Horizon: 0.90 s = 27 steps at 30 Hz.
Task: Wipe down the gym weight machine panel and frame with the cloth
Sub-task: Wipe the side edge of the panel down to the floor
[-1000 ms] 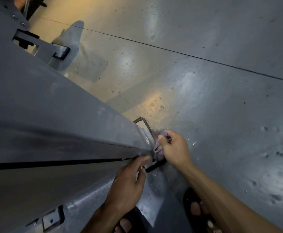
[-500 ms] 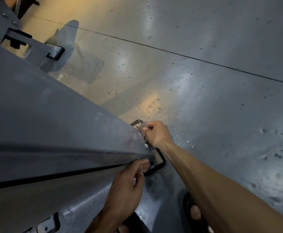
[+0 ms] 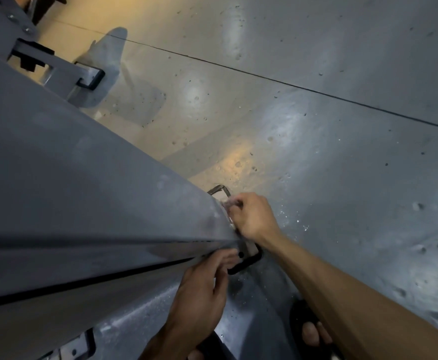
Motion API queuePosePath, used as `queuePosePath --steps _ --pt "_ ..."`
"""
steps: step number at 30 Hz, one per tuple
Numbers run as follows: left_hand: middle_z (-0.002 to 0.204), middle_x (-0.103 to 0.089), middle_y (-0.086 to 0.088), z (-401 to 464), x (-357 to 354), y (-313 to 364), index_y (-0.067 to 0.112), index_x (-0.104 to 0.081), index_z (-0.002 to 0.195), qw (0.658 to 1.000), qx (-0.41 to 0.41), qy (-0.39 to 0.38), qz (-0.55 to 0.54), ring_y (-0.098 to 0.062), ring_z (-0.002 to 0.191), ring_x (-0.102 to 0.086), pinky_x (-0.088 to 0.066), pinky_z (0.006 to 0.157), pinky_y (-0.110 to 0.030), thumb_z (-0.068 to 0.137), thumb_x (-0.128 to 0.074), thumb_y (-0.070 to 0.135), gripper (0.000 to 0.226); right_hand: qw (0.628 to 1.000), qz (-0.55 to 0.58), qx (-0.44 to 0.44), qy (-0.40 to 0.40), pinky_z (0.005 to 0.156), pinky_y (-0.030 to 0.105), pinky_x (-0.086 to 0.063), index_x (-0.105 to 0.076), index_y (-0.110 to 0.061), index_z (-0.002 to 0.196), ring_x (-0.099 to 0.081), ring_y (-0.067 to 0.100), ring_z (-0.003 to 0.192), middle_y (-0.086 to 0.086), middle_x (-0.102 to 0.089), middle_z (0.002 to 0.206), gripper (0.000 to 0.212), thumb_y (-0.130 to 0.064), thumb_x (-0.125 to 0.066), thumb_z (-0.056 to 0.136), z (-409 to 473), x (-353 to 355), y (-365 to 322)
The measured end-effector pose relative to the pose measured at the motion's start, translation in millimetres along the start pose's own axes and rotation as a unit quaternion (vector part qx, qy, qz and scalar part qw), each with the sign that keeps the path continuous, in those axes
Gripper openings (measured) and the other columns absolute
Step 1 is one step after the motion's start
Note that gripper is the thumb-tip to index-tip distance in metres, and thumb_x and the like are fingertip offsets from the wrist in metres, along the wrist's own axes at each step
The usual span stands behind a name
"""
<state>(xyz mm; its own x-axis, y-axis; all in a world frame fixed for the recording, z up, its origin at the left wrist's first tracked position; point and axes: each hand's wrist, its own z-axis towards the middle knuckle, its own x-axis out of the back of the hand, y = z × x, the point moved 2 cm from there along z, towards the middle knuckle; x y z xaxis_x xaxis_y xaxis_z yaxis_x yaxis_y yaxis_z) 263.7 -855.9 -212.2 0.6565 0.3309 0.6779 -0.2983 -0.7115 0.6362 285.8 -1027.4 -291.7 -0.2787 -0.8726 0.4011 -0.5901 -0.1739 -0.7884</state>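
Here two hands, right hand [image 3: 254, 219] gripping one cloth [image 3: 230, 204].

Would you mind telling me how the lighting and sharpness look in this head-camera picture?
Head view: warm yellow light pools on the floor beside cool bluish glare patches; the grey panel lies dim and soft; the cloth in the right hand is smeared; wide-angle bending curves the floor seam.

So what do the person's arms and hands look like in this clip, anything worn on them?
Both hands, left hand and right hand, are bare: no gloves, rings or watch visible. Both forearms are bare too, with no sleeves in view as far as the frame shows. No markings are visible on them.
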Motion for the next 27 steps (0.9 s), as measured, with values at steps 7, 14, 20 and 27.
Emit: queuePosePath --steps 7,14,20,27 --pt "0.116 -0.065 0.038 -0.2 2.7 1.2 0.052 -0.057 0.118 1.0 -0.004 -0.007 0.009 0.013 0.112 -0.061 -0.044 0.093 -0.006 0.102 -0.051 0.008 0.047 1.0 -0.024 0.011 -0.014 0.079 0.033 -0.055 -0.071 -0.016 0.077 -0.069 0.029 0.09 0.009 -0.077 0.098 0.02 -0.018 -0.062 0.095 43.8 -7.2 -32.1" --pt "0.116 -0.065 0.037 -1.1 2.9 3.5 0.05 -0.058 0.115 1.0 0.003 -0.007 -0.005 0.013 0.112 -0.061 -0.044 0.094 -0.006 0.102 -0.05 0.004 0.048 0.996 -0.037 0.038 -0.067 0.062 0.025 -0.041 -0.071 -0.023 0.084 -0.06 0.016 0.072 -0.002 -0.068 0.076 0.02 -0.009 -0.059 0.093 -3.5 9.4 20.0" --pt "0.114 -0.067 0.035 -6.9 0.9 0.0 0.047 -0.061 0.114 1.0 0.009 -0.003 -0.015 0.012 0.111 -0.062 -0.047 0.095 -0.009 0.102 -0.05 0.004 0.046 0.999 0.048 0.017 0.003 0.072 0.019 -0.044 -0.07 -0.017 0.085 -0.061 0.013 0.078 -0.004 -0.069 0.085 0.019 -0.009 -0.058 0.099 8.4 2.8 -1.1" --pt "0.113 -0.069 0.032 -10.7 2.6 -8.5 0.036 -0.065 0.119 1.0 0.023 0.006 -0.019 0.009 0.11 -0.064 -0.048 0.095 -0.011 0.103 -0.051 0.005 0.038 0.968 0.247 -0.016 -0.029 0.069 0.018 -0.047 -0.074 -0.016 0.095 -0.062 0.011 0.083 -0.005 -0.07 0.089 0.014 -0.014 -0.062 0.101 -2.0 2.2 -10.2"
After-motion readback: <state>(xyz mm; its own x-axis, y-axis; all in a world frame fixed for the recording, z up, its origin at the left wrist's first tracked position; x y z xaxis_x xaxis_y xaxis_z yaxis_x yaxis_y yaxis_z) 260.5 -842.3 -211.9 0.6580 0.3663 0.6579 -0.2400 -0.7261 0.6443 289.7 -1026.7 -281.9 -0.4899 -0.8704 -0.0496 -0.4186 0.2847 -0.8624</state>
